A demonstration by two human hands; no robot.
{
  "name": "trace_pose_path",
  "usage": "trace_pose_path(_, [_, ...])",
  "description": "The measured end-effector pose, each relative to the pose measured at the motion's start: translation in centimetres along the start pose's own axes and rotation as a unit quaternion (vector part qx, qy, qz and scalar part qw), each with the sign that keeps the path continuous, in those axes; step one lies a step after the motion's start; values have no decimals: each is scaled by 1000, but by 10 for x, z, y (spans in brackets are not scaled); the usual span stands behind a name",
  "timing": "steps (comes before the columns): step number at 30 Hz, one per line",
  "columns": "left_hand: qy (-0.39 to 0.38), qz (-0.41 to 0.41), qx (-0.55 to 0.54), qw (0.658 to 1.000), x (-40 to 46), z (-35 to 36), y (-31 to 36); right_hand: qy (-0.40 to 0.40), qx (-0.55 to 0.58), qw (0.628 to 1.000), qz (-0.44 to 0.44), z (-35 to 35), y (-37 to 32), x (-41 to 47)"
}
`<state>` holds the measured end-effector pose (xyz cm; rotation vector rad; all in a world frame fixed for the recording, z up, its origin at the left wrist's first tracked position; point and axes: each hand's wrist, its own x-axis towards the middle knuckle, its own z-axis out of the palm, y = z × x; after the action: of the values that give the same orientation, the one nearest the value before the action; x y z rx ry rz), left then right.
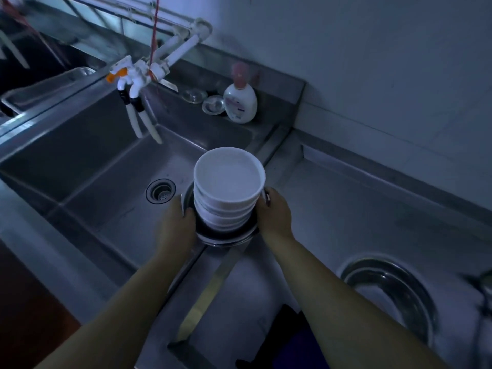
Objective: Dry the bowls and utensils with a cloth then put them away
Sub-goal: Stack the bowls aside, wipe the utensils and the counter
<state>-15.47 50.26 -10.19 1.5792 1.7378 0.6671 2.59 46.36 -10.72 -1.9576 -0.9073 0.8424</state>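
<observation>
Held a metal basin (226,239) over the sink's (106,209) right edge, left hand (177,222) and right hand (274,214) curled on opposite rims. Inside: stacked white bowls (227,193), roughly four. Behind: two taps (130,83), two glass dishes (203,101), one soap bottle (241,102). Right: one countertop hole (391,294).

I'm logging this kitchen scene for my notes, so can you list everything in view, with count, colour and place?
bowls: a stack, count unclear, white, inside the basin
basin: one, metal, held over the sink's right edge
sink: one, steel, left
drain: one, dark-ringed, sink floor
taps: two, white, one with an orange handle, above the sink
bottle: one, white with pink pump, back ledge
glass dishes: two, clear, beside the bottle
counter: steel, right
second basin: one, metal, on the counter
left hand: grips the basin's left rim
right hand: grips its right rim
</observation>
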Motion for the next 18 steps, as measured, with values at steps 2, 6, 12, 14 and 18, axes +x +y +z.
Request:
trace_pose_path(2, [-11, 12, -13, 1000, 5, 8, 4, 11, 17, 1000, 10, -8, 5, 3])
trace_pose_path(6, [-33, 58, 2, 998, 15, 28, 17, 48, 46, 997, 31, -26, 18, 7])
trace_pose_path(12, [-90, 106, 19, 990, 26, 72, 54, 134, 80, 986, 56, -64, 37, 14])
trace_pose_path(14, [-104, 130, 33, 986, 28, 90, 66, 163, 94, 981, 56, -79, 43, 16])
trace_pose_path(18, [-133, 160, 65, 976, 32, 124, 87, 206, 108, 968, 94, -104, 56, 23])
